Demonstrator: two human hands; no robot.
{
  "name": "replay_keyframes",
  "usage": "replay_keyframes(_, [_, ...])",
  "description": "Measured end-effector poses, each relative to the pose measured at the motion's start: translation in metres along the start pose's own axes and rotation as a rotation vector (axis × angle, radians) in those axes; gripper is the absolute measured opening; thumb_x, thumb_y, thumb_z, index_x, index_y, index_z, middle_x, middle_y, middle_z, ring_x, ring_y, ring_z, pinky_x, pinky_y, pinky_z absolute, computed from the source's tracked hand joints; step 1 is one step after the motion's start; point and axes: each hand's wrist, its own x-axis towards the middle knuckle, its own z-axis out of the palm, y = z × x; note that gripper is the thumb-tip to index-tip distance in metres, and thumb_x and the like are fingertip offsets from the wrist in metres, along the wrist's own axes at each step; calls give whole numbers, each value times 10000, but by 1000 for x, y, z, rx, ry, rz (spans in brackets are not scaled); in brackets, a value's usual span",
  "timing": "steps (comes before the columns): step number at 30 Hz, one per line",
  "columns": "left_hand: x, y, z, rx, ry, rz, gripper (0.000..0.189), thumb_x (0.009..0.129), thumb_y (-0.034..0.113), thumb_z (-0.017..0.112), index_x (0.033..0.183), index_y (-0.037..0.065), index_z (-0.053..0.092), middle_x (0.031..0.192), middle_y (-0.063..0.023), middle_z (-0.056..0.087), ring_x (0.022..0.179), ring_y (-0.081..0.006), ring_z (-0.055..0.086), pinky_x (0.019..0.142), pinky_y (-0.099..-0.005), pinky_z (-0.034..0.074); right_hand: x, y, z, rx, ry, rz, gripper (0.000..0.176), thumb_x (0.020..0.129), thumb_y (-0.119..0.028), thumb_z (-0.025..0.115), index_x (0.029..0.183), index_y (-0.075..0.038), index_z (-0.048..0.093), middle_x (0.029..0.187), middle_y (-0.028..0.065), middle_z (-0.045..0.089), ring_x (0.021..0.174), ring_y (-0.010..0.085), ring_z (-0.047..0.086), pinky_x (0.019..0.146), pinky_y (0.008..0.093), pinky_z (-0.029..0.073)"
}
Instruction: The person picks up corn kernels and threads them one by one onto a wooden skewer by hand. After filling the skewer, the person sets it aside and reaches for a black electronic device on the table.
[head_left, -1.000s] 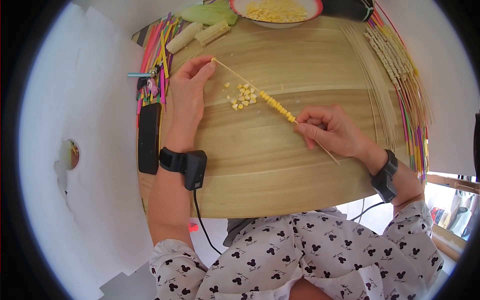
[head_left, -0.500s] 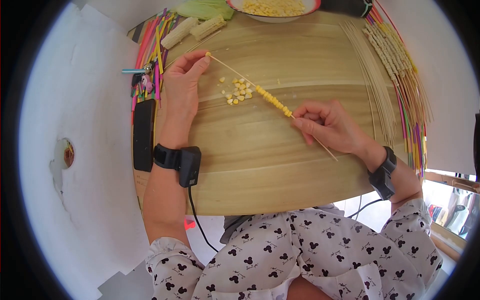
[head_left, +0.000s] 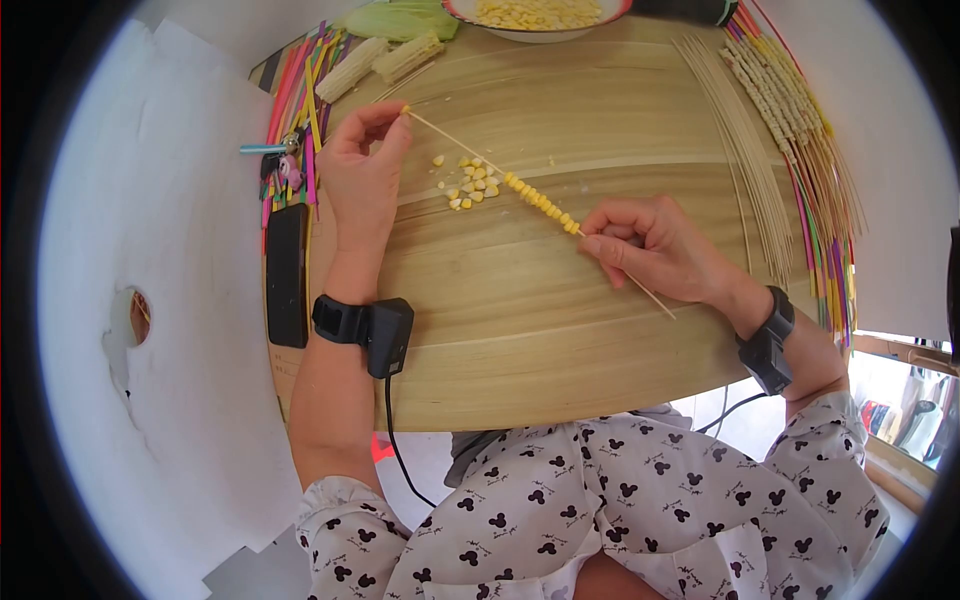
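Observation:
A thin wooden skewer [head_left: 460, 138] slants over the table, with a row of yellow corn kernels [head_left: 541, 203] threaded along its middle. My right hand [head_left: 655, 250] pinches the skewer just below that row, and the skewer's lower end sticks out past the fingers. At the skewer's upper tip, my left hand [head_left: 368, 160] has thumb and forefinger closed on a single corn kernel [head_left: 405, 110]. Between the hands, beneath the skewer, lies a small pile of loose kernels [head_left: 470, 187].
A red-rimmed bowl [head_left: 540, 36] of kernels stands at the back, near bare corncobs [head_left: 352, 68] and a green husk [head_left: 400, 18]. Bare skewers [head_left: 735, 150] and filled skewers [head_left: 775, 95] lie right. Colored sticks [head_left: 290, 100] and a black phone [head_left: 287, 275] lie left.
My left hand and the kernel at the skewer's tip have shifted slightly left in view. The right hand keeps its pinch almost in place.

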Motion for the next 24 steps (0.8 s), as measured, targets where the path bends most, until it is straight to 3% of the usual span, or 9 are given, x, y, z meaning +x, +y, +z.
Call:
replay_keyframes(12, [-2,1,2,56,-7,53,138,863,7,660,1000,-3,659,907,-23,662,814,-64,586,734,-196,454,-1,-2,-1,-52,-10,-18,138,960,-121,540,883,-7,556,591,-30,509,549,31,438,510,213,350])
replay_keyframes(24, [-2,-1,1,85,-16,92,127,863,-1,654,990,-5,657,890,-20,660,798,-63,581,717,-197,452,-1,-1,0,-92,-7,-60,154,971,-158,559,901,-21,577,573,-37,518,537,20,412,488,206,313])
